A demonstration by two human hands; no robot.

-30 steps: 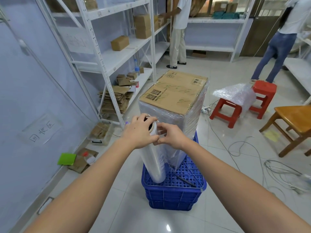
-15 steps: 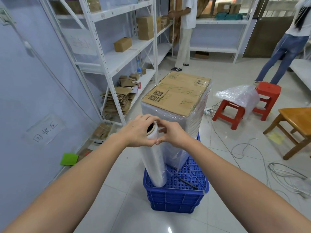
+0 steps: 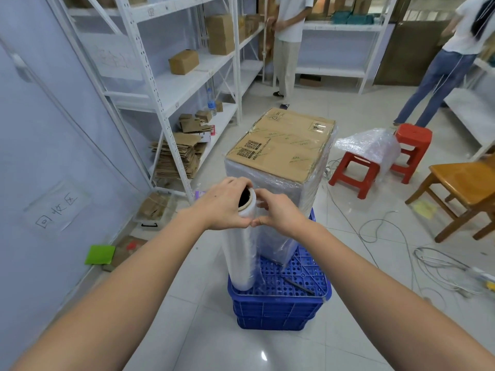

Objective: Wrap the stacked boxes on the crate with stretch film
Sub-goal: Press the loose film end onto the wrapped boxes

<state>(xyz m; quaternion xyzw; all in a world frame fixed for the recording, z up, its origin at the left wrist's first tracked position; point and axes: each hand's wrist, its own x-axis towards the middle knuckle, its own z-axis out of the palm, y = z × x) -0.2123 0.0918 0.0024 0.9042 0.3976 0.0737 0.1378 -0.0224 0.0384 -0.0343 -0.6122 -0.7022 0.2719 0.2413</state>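
Setting: small stockroom / packing room. White slotted-steel shelving (image 3: 150, 84) lines the left wall, carrying sealed cardboard cartons (image 3: 183, 61) and a stack of flattened cartons (image 3: 176, 159). Pale tiled floor (image 3: 348, 236). Two people stand at further shelves at the back. Red plastic stools (image 3: 356, 170), loose cables (image 3: 439, 266).

Wearer's body in head view: two forearms and two hands only. Left forearm (image 3: 128, 293) enters from 7 o'clock, right forearm (image 3: 380, 290) from 5 o'clock; both are bare from frame edge to wrist, no sleeve visible. Left hand (image 3: 223, 206) bare: no glove, ring, watch or band seen; one small dark mark on its back. Right hand (image 3: 278, 214) bare likewise, nothing on the wrist. Fingernails short and unpainted where visible. No clothing of the wearer in frame.
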